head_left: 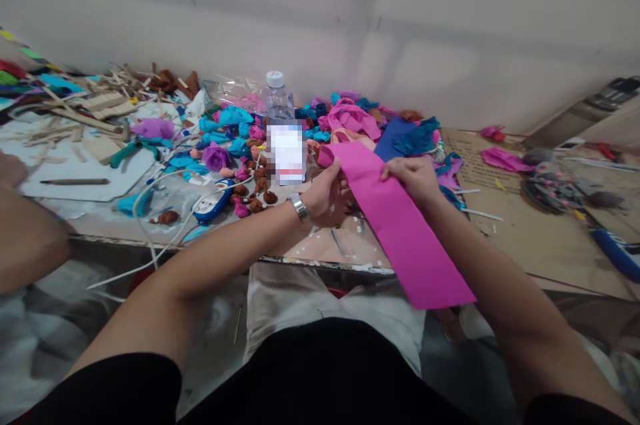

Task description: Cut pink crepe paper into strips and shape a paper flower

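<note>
Strip (410,232) sits pinched in your left hand (325,197) and right hand (415,178); you seem to be working its upper end, which calls for a light, even hold.

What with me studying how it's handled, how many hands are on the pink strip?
2. The left hand holds the pink strip near its upper end, at the left edge; the right hand is at its right edge. No other hand shows on it.

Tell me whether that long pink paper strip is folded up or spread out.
Mostly spread: past the right hand, the pink paper strip extends long and flat; only its far end, at the left hand, curls over.
</note>
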{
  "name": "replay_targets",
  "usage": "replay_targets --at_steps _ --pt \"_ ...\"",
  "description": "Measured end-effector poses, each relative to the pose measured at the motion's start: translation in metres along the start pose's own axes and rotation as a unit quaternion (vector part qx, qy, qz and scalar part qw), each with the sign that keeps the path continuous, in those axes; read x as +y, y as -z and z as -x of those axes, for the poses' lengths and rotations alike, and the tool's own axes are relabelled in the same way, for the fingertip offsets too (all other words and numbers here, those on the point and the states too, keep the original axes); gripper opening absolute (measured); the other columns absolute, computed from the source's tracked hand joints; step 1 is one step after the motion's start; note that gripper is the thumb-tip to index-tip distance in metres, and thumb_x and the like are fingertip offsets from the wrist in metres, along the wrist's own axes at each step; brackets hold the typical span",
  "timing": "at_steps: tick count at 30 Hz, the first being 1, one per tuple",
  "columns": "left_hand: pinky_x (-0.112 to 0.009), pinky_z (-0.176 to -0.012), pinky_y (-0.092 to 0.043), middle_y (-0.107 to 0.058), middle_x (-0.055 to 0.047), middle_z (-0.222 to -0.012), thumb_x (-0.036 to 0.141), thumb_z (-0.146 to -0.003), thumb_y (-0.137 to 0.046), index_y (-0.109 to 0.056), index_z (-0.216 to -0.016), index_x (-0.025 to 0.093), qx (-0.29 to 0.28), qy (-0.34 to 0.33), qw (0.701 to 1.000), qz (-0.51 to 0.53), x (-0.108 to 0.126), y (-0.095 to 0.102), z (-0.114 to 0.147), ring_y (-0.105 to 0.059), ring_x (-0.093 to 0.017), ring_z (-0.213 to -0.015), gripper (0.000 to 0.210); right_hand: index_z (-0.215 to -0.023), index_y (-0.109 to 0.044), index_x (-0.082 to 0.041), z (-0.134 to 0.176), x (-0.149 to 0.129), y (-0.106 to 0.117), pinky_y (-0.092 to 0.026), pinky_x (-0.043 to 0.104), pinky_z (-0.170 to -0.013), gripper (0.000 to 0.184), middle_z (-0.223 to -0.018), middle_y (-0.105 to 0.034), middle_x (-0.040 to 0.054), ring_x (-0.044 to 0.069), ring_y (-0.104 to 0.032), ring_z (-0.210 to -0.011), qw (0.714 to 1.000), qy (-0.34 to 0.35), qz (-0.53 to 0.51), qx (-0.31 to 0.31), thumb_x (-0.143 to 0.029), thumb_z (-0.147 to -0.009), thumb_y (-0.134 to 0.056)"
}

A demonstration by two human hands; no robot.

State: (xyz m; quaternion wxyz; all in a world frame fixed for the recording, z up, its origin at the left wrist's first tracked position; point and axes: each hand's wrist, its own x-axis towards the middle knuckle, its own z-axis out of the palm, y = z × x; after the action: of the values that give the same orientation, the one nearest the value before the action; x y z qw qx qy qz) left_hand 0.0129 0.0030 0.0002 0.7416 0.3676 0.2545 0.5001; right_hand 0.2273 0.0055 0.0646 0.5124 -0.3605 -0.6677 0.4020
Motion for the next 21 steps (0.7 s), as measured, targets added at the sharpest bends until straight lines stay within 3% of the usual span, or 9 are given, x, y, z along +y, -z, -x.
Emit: replay_targets --at_steps 3,5,8,11,14,21 --pt "-0.033 -0.081 -0.057 -0.075 -0.004 -0.099 0.061 -0.082 -0.081 -0.068 -0.106 0.02 0.045 -0.07 0.994 -0.071 -0.007 0.007 -0.004 -0.069 -0.019 -0.086 0.049 -0.053 -0.06 -0.019 0.013 0.019 -0.003 -0.044 0.032 -0.062 0.053 -0.066 -0.068 0.0051 0.017 -0.062 -0.064 0.988 0.013 0.12 -0.091 -0.055 -0.089 -0.078" --pt "-0.031 -0.087 -0.054 -0.076 -0.004 -0.11 0.046 -0.08 -0.084 -0.07 -0.11 0.02 0.057 -0.084 0.99 -0.101 -0.009 0.013 -0.006 -0.068 -0.018 -0.095 0.042 -0.053 -0.048 -0.02 0.016 0.024 -0.007 -0.042 0.032 -0.062 0.057 -0.068 -0.064 0.0039 0.016 -0.059 -0.065 0.98 0.053 0.156 -0.111 -0.054 -0.089 -0.077" --pt "-0.032 -0.091 -0.052 -0.076 -0.003 -0.115 0.037 -0.081 -0.079 -0.07 -0.115 0.019 0.059 -0.1 0.978 -0.173 -0.004 0.017 -0.005 -0.067 -0.019 -0.099 0.039 -0.068 -0.054 -0.021 0.016 0.028 -0.015 -0.047 0.032 -0.069 0.046 -0.085 -0.061 0.0032 0.017 -0.058 -0.077 0.984 0.083 0.14 -0.076 -0.052 -0.082 -0.085" --pt "-0.034 -0.091 -0.052 -0.076 -0.003 -0.114 0.033 -0.077 -0.078 -0.069 -0.117 0.02 0.043 -0.089 0.981 -0.166 0.003 0.013 -0.001 -0.067 -0.02 -0.098 0.043 -0.098 -0.061 -0.025 0.017 0.032 -0.021 -0.047 0.028 -0.064 0.046 -0.101 -0.059 0.0012 0.013 -0.055 -0.073 0.999 -0.006 0.033 -0.034 -0.051 -0.075 -0.09" --pt "-0.032 -0.087 -0.053 -0.076 -0.003 -0.112 0.031 -0.074 -0.078 -0.07 -0.113 0.019 0.031 -0.056 0.989 -0.132 0.008 0.007 0.003 -0.068 -0.019 -0.092 0.041 -0.11 -0.058 -0.027 0.019 0.038 -0.026 -0.041 0.024 -0.055 0.052 -0.104 -0.059 -0.001 0.009 -0.049 -0.064 0.995 -0.087 -0.042 -0.02 -0.05 -0.075 -0.09" --pt "-0.032 -0.085 -0.055 -0.078 -0.004 -0.102 0.032 -0.075 -0.082 -0.072 -0.109 0.017 0.064 -0.024 0.994 -0.081 0.01 0.01 0.002 -0.069 -0.018 -0.086 0.039 -0.11 -0.066 -0.024 0.024 0.05 -0.029 -0.054 0.03 -0.078 0.043 -0.103 -0.067 0.0046 0.019 -0.063 -0.092 0.999 -0.009 0.006 -0.043 -0.058 -0.087 -0.078"
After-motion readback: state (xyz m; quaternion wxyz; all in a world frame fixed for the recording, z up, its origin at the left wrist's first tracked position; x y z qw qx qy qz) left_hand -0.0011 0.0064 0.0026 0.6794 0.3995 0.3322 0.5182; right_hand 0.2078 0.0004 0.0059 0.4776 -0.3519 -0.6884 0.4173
